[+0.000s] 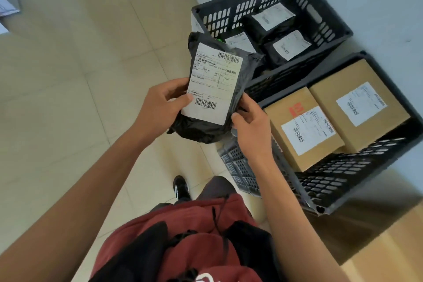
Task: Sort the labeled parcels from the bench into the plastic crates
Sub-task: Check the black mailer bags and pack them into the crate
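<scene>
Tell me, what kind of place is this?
Probably a parcel sorting room. Both hands, left and right, hold a black labeled parcel, and two dark plastic crates on the tiled floor hold more.

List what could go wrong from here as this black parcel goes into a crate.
1. The soft black parcel is only pinched at its lower edges by the left hand and right hand; it may sag or slip.
2. The far crate holds black bags, the near crate cardboard boxes; a careless drop could land it in the wrong one.
</scene>
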Demonstrator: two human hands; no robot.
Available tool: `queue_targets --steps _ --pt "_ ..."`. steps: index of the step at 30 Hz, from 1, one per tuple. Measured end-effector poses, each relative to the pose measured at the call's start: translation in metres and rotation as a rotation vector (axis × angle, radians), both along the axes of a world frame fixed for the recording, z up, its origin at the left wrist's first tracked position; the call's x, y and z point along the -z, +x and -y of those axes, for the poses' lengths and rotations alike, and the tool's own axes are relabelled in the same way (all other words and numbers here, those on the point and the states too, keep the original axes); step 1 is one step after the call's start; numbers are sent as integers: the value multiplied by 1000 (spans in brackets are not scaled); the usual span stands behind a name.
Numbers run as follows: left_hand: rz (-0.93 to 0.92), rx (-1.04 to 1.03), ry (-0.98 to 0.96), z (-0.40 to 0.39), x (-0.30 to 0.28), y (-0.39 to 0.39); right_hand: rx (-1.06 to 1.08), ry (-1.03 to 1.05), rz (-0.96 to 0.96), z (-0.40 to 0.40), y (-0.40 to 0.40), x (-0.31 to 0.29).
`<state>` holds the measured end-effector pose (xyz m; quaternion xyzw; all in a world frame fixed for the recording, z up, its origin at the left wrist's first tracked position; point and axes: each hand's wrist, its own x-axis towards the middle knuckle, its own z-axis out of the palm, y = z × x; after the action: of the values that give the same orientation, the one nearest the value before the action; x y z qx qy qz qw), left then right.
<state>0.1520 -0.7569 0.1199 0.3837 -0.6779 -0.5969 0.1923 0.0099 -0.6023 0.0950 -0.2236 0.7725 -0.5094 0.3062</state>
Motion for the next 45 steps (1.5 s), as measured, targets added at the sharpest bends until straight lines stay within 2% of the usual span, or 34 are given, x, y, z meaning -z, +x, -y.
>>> queue_targets --steps 8,14,22,29,35,45 --pt "-10 83 11 81 5 -73 111 -11 66 72 -48 10" --pt "58 240 -59 130 2 -150 230 -68 133 120 -106 12" --pt "99 427 -85 155 15 -240 351 0 141 136 -175 19" --pt "89 606 5 173 35 -307 562 12 119 145 -212 15" --pt "99 725 75 204 62 -346 691 67 134 174 -224 17" --pt "297 796 103 259 97 -361 720 189 264 234 -222 68"
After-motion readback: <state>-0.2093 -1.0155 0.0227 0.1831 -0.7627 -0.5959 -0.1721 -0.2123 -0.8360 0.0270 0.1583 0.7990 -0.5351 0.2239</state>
